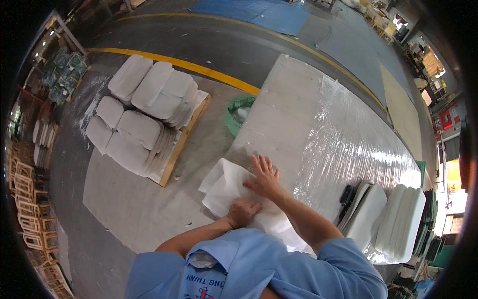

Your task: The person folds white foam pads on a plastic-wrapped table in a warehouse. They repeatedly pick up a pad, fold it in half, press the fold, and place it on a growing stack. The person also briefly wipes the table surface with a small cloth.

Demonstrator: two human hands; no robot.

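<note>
A thin, soft white sheet (224,182), loosely folded and creased, lies at the near left corner of a long table (279,104) wrapped in clear film. My left hand (242,212) is closed on the sheet near its lower part, with the fingers curled under and partly hidden. Just beyond it, my right hand (265,179) rests palm down with fingers spread, its lower side over the sheet's edge and its fingertips over the tabletop. More of the white material (279,226) runs between my forearms toward my body.
Padded white panels (401,219) stand on edge at the table's right end, beside grey ones (366,212). A green plastic bag (234,119) sits against the table's far left side. Left of it, a wooden pallet (185,142) carries stacked white cushions (142,127). Wooden frames (30,199) line the far left.
</note>
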